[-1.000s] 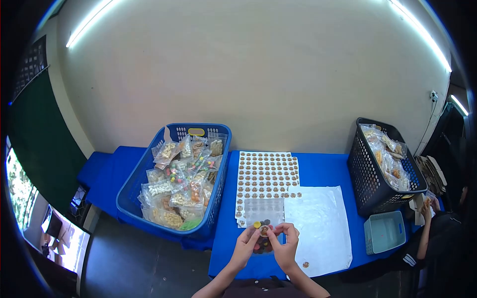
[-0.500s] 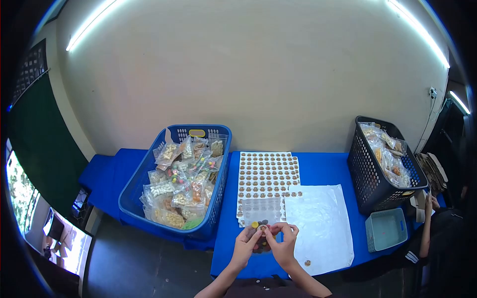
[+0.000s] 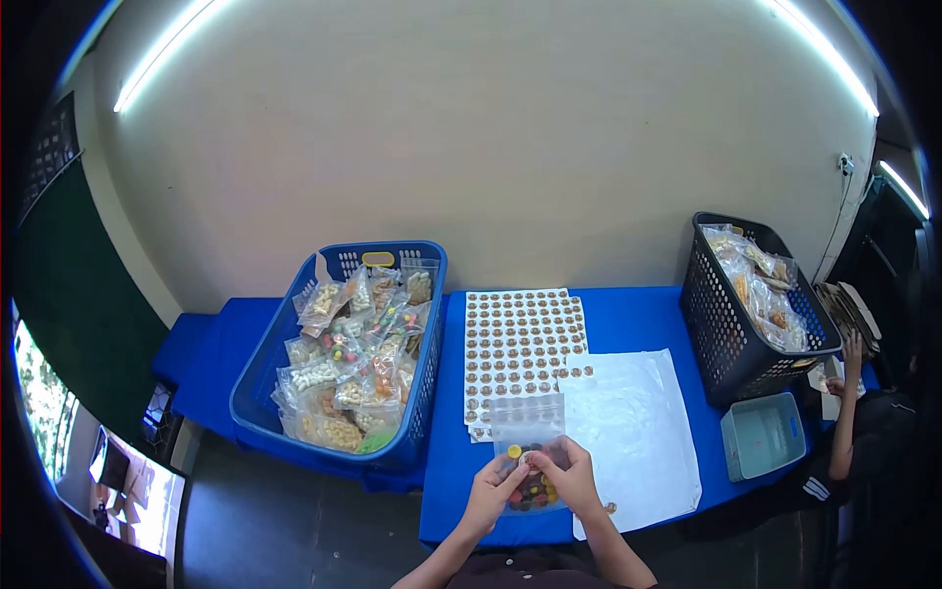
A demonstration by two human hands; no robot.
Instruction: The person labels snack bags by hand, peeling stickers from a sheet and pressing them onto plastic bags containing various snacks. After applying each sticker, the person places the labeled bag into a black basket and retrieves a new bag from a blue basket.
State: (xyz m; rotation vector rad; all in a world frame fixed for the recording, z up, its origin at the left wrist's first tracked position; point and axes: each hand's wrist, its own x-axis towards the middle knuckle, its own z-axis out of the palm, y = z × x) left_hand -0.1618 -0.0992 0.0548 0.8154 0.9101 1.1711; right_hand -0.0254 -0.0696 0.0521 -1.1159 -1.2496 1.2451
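A clear plastic zip bag [image 3: 528,414] of coloured round sweets is held up at the table's front edge. My left hand [image 3: 494,494] grips its left side and my right hand [image 3: 573,481] grips its right side, fingers behind it. Both thumbs meet on a small round brown-and-white sticker [image 3: 527,458] on the bag's front, partly covering it. Beyond the bag lie sheets of round stickers [image 3: 525,339] in rows. A mostly bare white backing sheet [image 3: 638,432] lies to the right, with a single sticker [image 3: 610,508] near its front edge, beside my right forearm.
On the left a blue basket [image 3: 257,378] holds many filled bags. A black basket [image 3: 716,339] of bags stands at the back right, with a pale green tub [image 3: 763,437] in front. At far right, another person's hands [image 3: 846,368] are near some cardboard.
The bag has turned more upright towards me, showing more of the sweets, and both thumbs have come together over the sticker. The other person's hand has risen. The view has shifted slightly.
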